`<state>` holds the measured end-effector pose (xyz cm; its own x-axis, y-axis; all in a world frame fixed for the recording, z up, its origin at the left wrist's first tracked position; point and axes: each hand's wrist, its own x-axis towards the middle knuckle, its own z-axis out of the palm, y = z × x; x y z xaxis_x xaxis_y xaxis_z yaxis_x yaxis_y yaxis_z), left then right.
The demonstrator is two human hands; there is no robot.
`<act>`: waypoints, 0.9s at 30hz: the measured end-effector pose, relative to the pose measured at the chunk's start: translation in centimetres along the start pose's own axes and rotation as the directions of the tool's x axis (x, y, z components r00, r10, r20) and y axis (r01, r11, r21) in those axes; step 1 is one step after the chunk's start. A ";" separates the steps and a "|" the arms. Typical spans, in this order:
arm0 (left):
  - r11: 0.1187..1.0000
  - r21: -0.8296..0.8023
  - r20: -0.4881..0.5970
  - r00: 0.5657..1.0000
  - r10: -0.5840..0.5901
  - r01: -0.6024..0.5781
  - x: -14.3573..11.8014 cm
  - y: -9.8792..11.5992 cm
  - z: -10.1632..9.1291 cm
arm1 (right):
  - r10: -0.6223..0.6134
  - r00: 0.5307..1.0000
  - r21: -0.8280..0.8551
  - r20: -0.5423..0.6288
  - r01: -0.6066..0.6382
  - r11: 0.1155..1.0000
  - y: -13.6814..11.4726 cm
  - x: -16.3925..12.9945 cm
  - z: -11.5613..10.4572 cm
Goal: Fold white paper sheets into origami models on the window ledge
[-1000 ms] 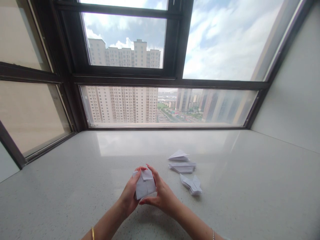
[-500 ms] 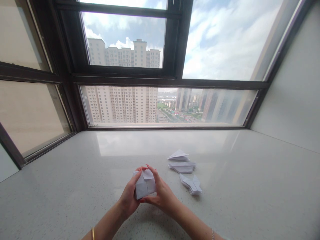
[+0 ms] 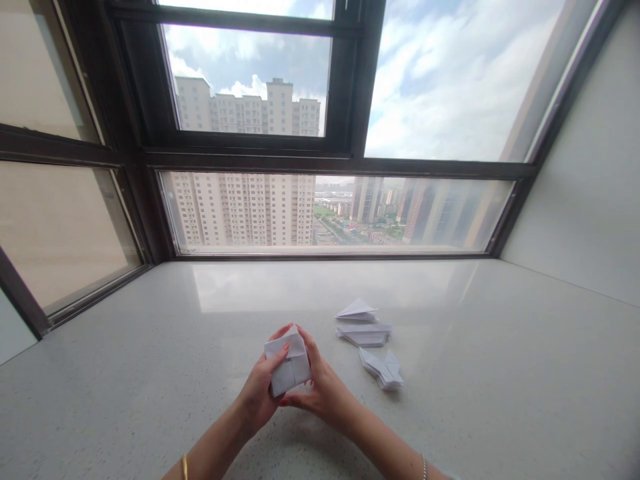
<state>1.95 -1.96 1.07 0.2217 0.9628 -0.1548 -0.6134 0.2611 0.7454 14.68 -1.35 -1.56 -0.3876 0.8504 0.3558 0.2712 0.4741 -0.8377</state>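
A person's left hand [image 3: 260, 390] and right hand [image 3: 320, 387] meet over a pale speckled worktop [image 3: 125, 373] at a high window, closed together around a half-folded piece of white paper [image 3: 289, 363]. The left hand curls its fingers against the paper's left edge, one fingertip pressing on its upper flap; the right hand cups the right edge from behind, thumb low at the front. The paper is held between the two hands, raised off the worktop and tilted toward the camera, with creases crossing its face.

It looks light and thin, stiffened a little by the stacked layers, and likely to crumple or lose its creases under a hard squeeze; the folded edges and corners seem the surest places to pinch it.

Just right of the right hand and beyond it, three folded papers lie on the worktop: a pointed one [image 3: 357, 310] farthest, a flat one [image 3: 365, 335] next, and a third [image 3: 383, 369] nearest.
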 end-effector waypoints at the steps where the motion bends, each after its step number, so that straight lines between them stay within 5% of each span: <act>1: 1.000 -0.011 -0.005 1.000 0.003 -0.003 0.1 0.1 -0.1 | 0.023 1.000 0.022 0.005 -0.023 1.000 0.1 0.0 0.1; 10: 0.997 -0.050 -0.022 0.999 0.049 -0.050 0.9 0.3 -1.0 | 0.153 0.988 0.183 0.018 -0.154 0.971 0.8 0.3 0.3; 27: 0.996 0.068 0.104 0.993 0.054 -0.061 0.5 0.9 -0.9 | 0.015 0.998 -0.087 0.066 -0.009 0.996 0.1 0.1 -0.3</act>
<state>0.85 -1.13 1.12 0.2660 0.9628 -0.0465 -0.5730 0.1968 0.7956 14.93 -1.12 -1.50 -0.4408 0.8405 0.3150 0.3500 0.4842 -0.8019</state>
